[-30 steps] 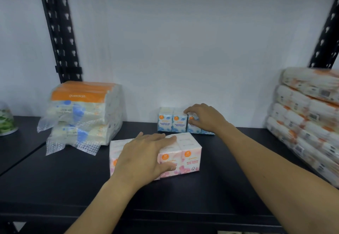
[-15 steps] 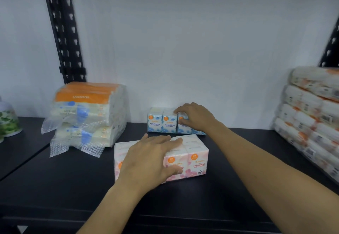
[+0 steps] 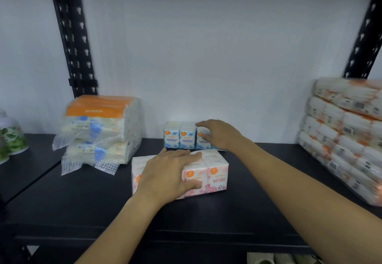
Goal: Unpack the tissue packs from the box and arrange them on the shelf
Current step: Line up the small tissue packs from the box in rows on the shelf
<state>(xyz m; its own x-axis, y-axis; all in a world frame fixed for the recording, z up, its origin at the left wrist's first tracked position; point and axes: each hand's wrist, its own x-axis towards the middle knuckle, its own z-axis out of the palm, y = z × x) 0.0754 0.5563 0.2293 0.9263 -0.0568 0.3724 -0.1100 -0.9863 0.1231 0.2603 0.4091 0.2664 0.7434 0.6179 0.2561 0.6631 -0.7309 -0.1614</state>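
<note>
Now left hand [image 3: 167, 177] gripping pink pack [image 3: 206, 172], right hand [image 3: 220, 134] gripping blue pack [image 3: 179, 136], shelf-top [image 3: 248, 201].

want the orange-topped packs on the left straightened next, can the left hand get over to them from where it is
Probably yes. The left hand lies on the pink tissue pack, and the orange-topped packs sit just to its left on the same shelf, with only bare shelf between. It would have to let go of the pink pack first.
</note>
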